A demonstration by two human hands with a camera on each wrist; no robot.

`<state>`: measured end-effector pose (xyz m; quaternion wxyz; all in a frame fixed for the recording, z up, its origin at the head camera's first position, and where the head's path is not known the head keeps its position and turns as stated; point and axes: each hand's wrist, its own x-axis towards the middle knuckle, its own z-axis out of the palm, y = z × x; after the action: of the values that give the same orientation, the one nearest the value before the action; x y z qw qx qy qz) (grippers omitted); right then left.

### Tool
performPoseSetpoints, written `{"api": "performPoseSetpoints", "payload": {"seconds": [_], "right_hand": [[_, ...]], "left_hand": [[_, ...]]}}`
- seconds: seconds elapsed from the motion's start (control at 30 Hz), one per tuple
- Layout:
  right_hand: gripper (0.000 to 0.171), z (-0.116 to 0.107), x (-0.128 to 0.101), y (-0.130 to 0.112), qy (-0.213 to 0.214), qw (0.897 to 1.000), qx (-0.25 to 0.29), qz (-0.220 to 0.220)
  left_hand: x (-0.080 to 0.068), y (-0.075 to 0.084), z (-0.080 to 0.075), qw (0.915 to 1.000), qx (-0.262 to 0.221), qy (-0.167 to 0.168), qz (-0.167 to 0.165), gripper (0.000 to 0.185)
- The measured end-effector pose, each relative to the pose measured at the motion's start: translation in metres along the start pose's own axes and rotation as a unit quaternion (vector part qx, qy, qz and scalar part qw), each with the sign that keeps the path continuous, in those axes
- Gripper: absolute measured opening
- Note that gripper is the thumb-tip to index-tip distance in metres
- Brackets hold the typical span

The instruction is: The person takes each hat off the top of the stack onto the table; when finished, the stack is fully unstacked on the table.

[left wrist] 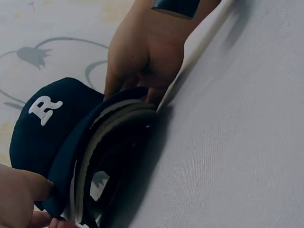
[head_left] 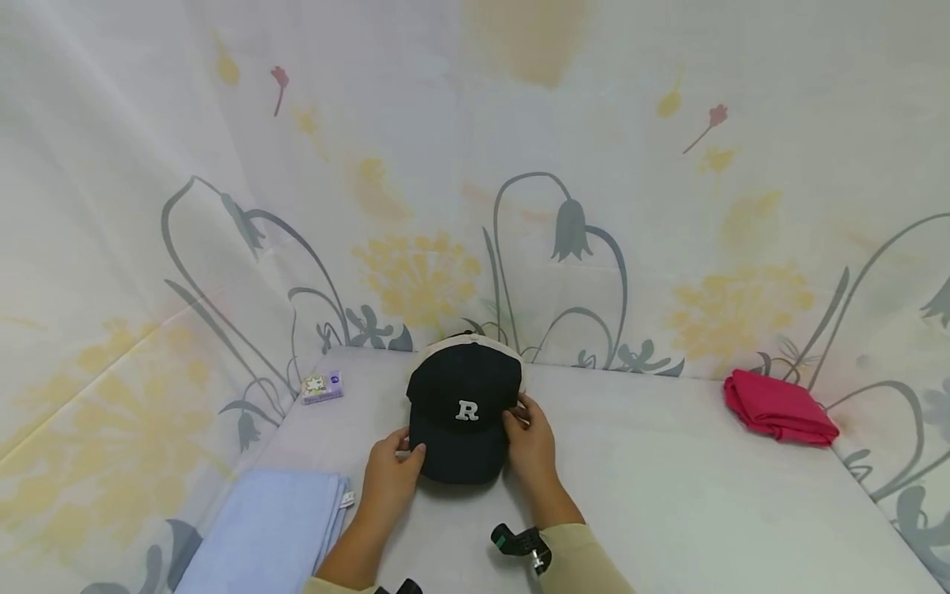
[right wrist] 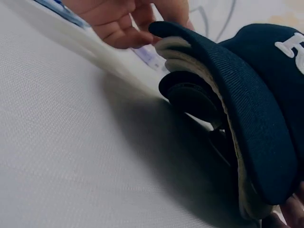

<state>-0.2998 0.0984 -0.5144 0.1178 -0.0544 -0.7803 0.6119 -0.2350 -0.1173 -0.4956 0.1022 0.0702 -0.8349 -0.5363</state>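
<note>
We see the black cap (head_left: pixel 462 412) mid-table (head_left: pixel 668 495), long axis running 12 to 6, brim pointing to 6 toward us. Our left hand (head_left: pixel 392 477) pinches the brim at 8 o'clock; our right hand (head_left: pixel 530 437) grips it at 4

A pale grey cloth-covered table (head_left: pixel 668 495) fills the lower part of the head view, its surface finely woven and evenly lit with soft shadows. Behind it and along both sides hangs a light curtain (head_left: pixel 475 165) printed with yellow dandelion-like blooms, grey bell-shaped flowers on long curved stems and small pink and yellow buds. The fabric backdrop wraps around the table's far edge and meets it in a shallow fold.
</note>
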Motion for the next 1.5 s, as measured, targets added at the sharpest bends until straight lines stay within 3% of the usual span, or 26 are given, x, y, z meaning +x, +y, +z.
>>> {"api": "performPoseSetpoints", "payload": {"seconds": [0.23,0.43,0.9,1.13,1.5], "right_hand": [[0.044,-0.008,-0.005,-0.002,0.005,1.000,-0.005,-0.017],[0.044,-0.014,-0.010,-0.002,0.016,1.000,-0.016,-0.020],[0.043,-0.036,-0.025,-0.002,0.013,1.000,-0.002,-0.002],[0.046,-0.055,-0.032,-0.003,0.013,1.000,0.004,0.024],[0.048,-0.088,-0.039,-0.001,0.018,0.999,0.018,0.048]], "left_hand": [[-0.007,0.006,0.005,0.9999,0.008,0.000,-0.008,0.043],[-0.016,0.009,0.007,0.9999,0.003,-0.007,0.011,0.043],[-0.033,0.014,0.015,0.9996,0.002,-0.015,0.025,0.043],[-0.038,0.025,0.021,0.9987,-0.008,-0.033,0.038,0.042],[-0.049,0.039,0.043,0.9949,-0.020,-0.089,0.042,0.043]]}}
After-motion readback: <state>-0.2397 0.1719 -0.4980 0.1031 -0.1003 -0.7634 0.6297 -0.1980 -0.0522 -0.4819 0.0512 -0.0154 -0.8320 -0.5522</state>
